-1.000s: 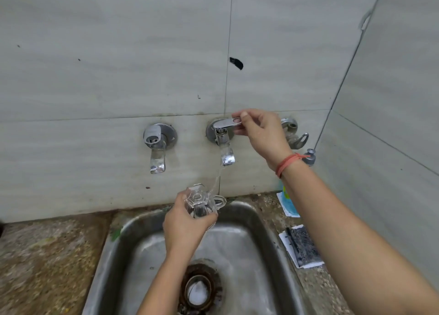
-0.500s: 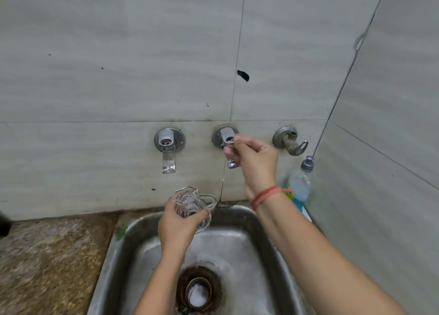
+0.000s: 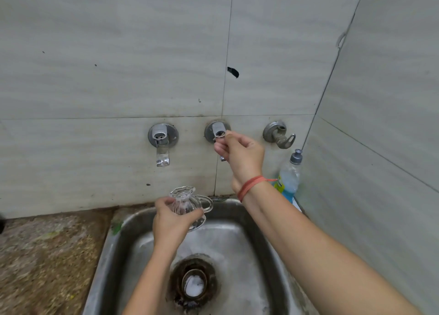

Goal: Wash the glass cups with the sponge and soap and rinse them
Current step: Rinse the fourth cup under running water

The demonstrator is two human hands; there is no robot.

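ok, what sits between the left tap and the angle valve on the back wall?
Head view: the middle tap sits between the left tap and the angle valve, its lever pinched by the right hand.

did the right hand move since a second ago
Yes. The right hand went down: it was level with the middle tap's wall plate, on its right, and now grips the lever mostly below it.

Left hand (image 3: 169, 223) low, fingers (image 3: 162, 203) round glass cup (image 3: 184, 202); right hand (image 3: 241, 158) raised, fingers pinching tap handle (image 3: 218, 130).
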